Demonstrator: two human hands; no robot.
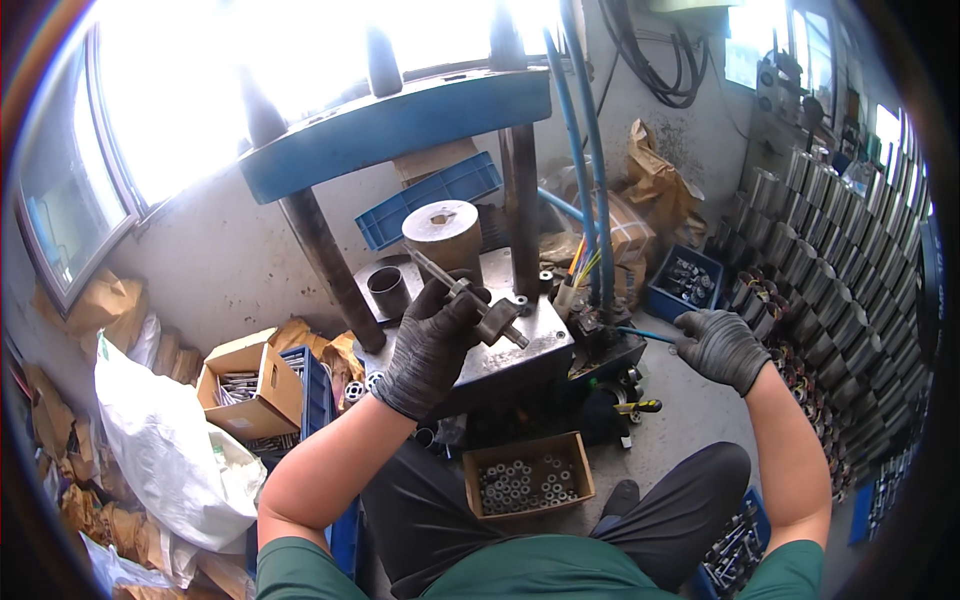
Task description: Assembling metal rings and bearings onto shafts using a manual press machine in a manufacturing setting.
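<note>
The workshop was cramped and cluttered, its concrete floor crowded with boxes, bags and stacked metal cylinders (pixel 800 250) along the right wall, while bright daylight poured through a window behind a blue-topped press (pixel 400 125). The press's steel bed (pixel 520 345) sat directly before the seated person, carrying a thick round ram block (pixel 443 232) and a short dark sleeve (pixel 388 290). The left hand (pixel 432 345), in a dark work glove, was closed around a metal shaft part (pixel 478 305), a slim rod with a bulkier fitting near its middle, held tilted just above the bed and in front of the ram block. The right hand (pixel 720 345), gloved likewise, was curled about the tip of a thin blue-handled lever (pixel 645 335) jutting from the valve block at the press's right side. On the floor between the person's knees stood an open cardboard box of small metal rings (pixel 528 485). To the left lay another cardboard box (pixel 245 390) holding bright rods, beside a blue crate (pixel 318 390) and a large white sack (pixel 165 450).
</note>
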